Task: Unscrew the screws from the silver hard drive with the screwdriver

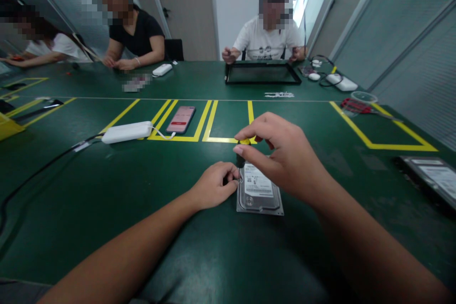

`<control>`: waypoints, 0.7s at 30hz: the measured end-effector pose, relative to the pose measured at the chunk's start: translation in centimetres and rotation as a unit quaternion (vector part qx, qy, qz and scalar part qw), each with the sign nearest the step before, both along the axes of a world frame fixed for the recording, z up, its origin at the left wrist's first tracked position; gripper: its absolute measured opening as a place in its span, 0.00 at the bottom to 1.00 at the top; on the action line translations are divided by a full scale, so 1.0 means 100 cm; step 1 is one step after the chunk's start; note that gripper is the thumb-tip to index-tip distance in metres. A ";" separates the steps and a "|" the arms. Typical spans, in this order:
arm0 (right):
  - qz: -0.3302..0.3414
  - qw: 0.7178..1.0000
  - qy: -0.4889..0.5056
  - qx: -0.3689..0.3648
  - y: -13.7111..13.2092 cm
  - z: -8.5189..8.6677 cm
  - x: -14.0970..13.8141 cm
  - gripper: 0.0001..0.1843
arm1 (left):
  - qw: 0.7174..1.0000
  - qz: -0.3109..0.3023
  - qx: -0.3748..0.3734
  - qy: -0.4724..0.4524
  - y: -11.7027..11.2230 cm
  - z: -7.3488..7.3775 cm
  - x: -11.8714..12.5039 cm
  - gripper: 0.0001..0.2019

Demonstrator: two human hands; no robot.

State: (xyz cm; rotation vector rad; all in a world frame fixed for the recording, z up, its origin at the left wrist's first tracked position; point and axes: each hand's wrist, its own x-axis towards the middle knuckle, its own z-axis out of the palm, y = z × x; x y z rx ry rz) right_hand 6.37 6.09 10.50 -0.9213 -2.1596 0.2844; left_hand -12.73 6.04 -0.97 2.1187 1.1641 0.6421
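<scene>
A silver hard drive with a white label lies flat on the green table in front of me. My right hand is above it, thumb and fingers pinching the yellow and black handle of a screwdriver. The screwdriver stands upright, its shaft pointing down at the drive's left edge. At that same edge is my left hand, fingers curled and thumb bent in, holding the drive's side close to the screwdriver tip. The exact contact of the tip is too small to make out.
Another hard drive lies at the right. Ahead are a phone on a cable, a white power strip and yellow tape markings. Across the table, several people sit, one behind a black frame. A red-handled item lies far right.
</scene>
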 end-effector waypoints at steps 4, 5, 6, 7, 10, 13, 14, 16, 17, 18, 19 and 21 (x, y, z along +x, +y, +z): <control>0.002 1.000 0.000 0.004 0.001 -0.001 0.001 0.05 | 1.000 0.003 -0.003 0.007 0.000 0.000 0.000 0.02; 0.001 1.000 0.001 0.006 0.001 -0.001 0.001 0.06 | 1.000 0.003 -0.004 0.008 0.000 0.000 0.000 0.02; 0.000 1.000 0.001 0.007 0.001 -0.001 0.001 0.06 | 1.000 0.003 -0.004 0.008 0.000 0.000 0.000 0.01; -0.001 1.000 0.002 0.008 0.000 -0.001 0.002 0.07 | 1.000 0.003 -0.003 0.008 0.000 0.000 0.000 0.01; -0.001 1.000 -0.001 0.007 -0.001 0.000 0.002 0.06 | 1.000 0.002 0.005 0.003 -0.001 0.000 0.000 0.01; 0.004 1.000 -0.001 0.010 -0.001 0.000 0.002 0.06 | 1.000 -0.002 0.006 -0.001 -0.001 0.000 0.000 0.01; 0.007 1.000 0.000 0.012 -0.001 0.000 0.002 0.06 | 1.000 -0.003 0.004 0.000 -0.001 0.000 0.000 0.01; 0.011 1.000 0.004 0.015 0.000 0.000 0.001 0.06 | 1.000 -0.002 -0.001 0.002 0.000 0.001 0.000 0.01; 0.011 1.000 0.004 0.014 0.000 0.000 0.001 0.07 | 1.000 0.000 -0.003 0.003 0.000 0.001 0.000 0.01; 0.010 1.000 0.004 0.012 0.000 0.000 0.001 0.07 | 1.000 0.001 -0.005 0.004 0.000 0.001 0.000 0.01; 0.008 1.000 0.002 0.010 0.001 0.000 0.001 0.07 | 1.000 0.002 -0.006 0.004 0.000 0.000 0.000 0.01; 0.003 1.000 -0.002 0.006 0.001 0.000 0.001 0.06 | 1.000 0.003 -0.005 0.004 0.000 0.000 0.000 0.02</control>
